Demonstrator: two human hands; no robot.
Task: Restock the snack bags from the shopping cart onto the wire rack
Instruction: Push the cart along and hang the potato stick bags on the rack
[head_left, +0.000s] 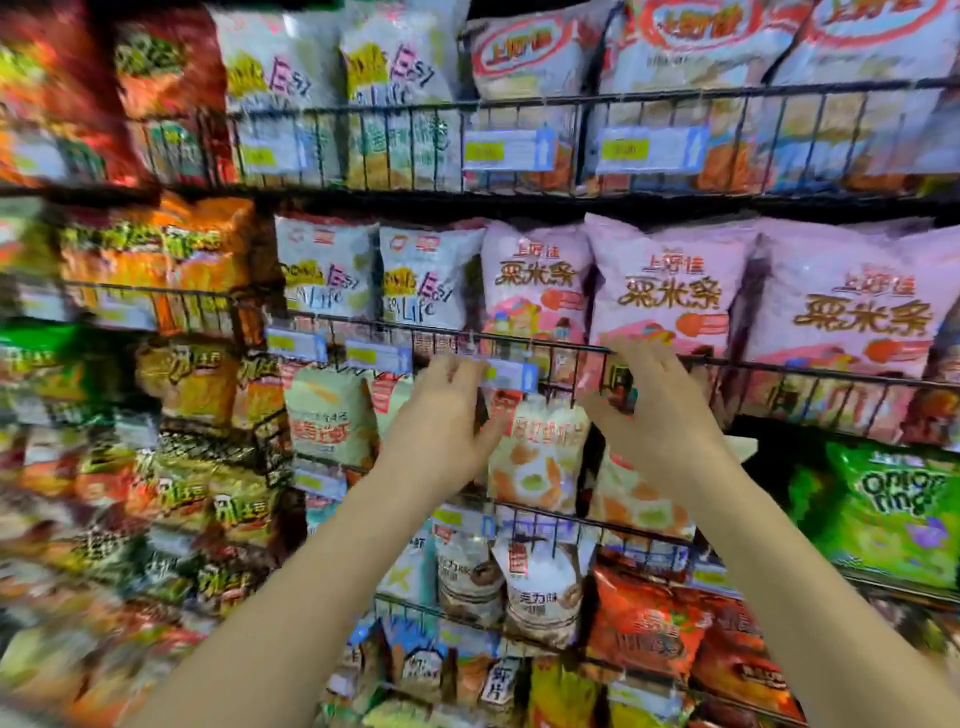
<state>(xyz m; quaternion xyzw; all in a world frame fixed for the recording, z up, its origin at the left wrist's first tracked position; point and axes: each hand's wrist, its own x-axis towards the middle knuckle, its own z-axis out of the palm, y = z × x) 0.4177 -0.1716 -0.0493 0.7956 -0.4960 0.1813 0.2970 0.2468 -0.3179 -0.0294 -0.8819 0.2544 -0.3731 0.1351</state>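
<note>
The left hand (441, 415) and the right hand (652, 410) are hovering side by side, a little apart, in front of a black wire rack (779, 367) that is filling the whole view as tiers of shelves. Both hands are spreading their fingers loosely and gripping nothing.

The fingertips of the right hand are lying across the front rail of the shelf. Just above them, puffy pink snack bags with brown lettering (670, 291) are standing upright behind that rail. The fingertips of the left hand are sitting just beside a small blue price tag (511, 375) clipped to the same rail.

Between the two hands, one tier down, a pale snack bag printed with orange and green pieces (540, 457) is standing upright. Whether the left thumb is touching it is unclear.

Right of the right hand, a bright green bag (893, 509) is leaning on the lower shelf. Left of the left hand, the packets are blurring into orange and green.
</note>
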